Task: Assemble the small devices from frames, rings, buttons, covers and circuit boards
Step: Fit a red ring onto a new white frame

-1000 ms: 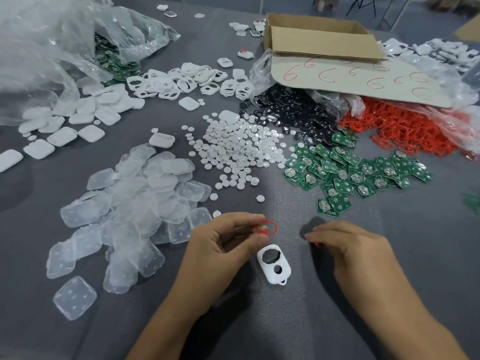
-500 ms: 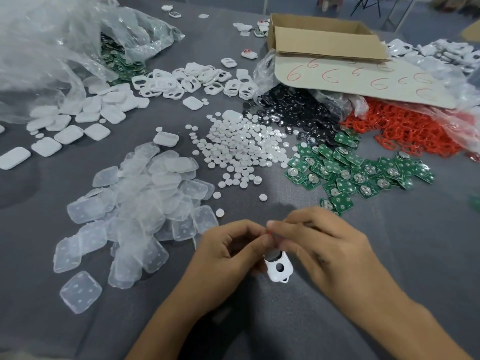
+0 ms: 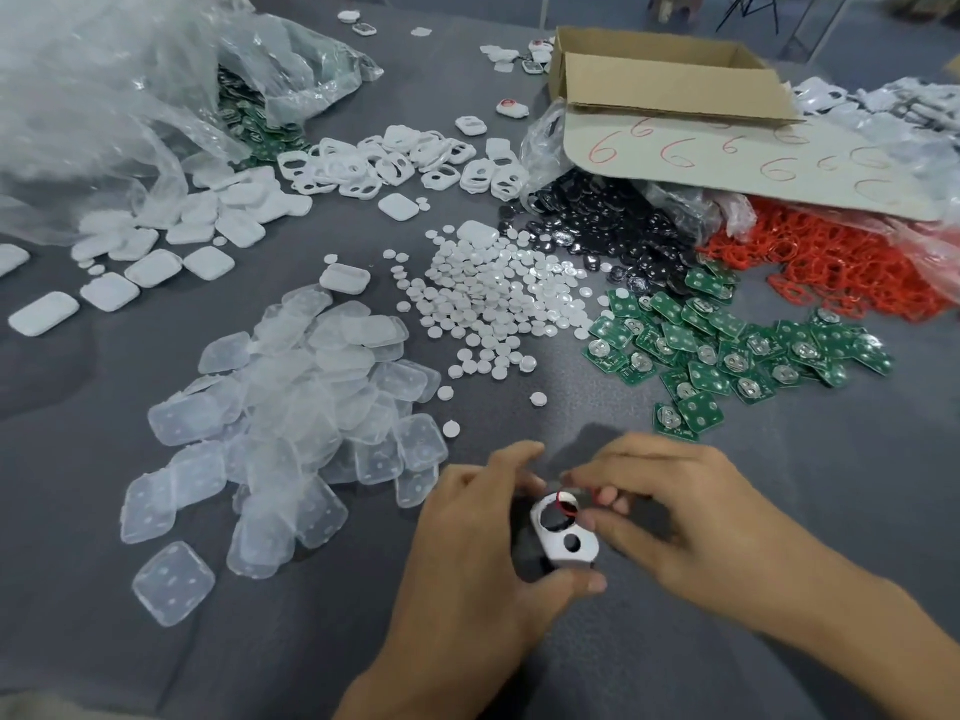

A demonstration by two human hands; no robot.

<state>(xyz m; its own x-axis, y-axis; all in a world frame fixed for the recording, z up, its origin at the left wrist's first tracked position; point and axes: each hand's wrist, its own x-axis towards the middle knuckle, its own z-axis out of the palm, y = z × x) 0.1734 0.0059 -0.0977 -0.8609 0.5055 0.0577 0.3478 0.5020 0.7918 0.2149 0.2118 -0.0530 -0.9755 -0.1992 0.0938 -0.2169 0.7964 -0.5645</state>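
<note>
A white frame (image 3: 563, 545) with two round holes is gripped by my left hand (image 3: 467, 558), thumb under its lower edge and fingers curled behind it. My right hand (image 3: 675, 522) pinches a red ring (image 3: 567, 504) at the frame's larger hole, where part of the ring shows inside the opening. Both hands meet low in the middle of the view, just above the grey table (image 3: 779, 485).
Piles lie beyond the hands: clear covers (image 3: 291, 407) at left, white buttons (image 3: 488, 309), green circuit boards (image 3: 727, 350), black discs (image 3: 613, 241), red rings (image 3: 841, 262), white frames (image 3: 395, 158), white covers (image 3: 156, 246). A cardboard box (image 3: 670, 80) and plastic bags (image 3: 104, 96) stand at the back.
My right hand came over from the right and joined the left. The frame has been lifted off the table, and the red ring now sits at its larger hole.
</note>
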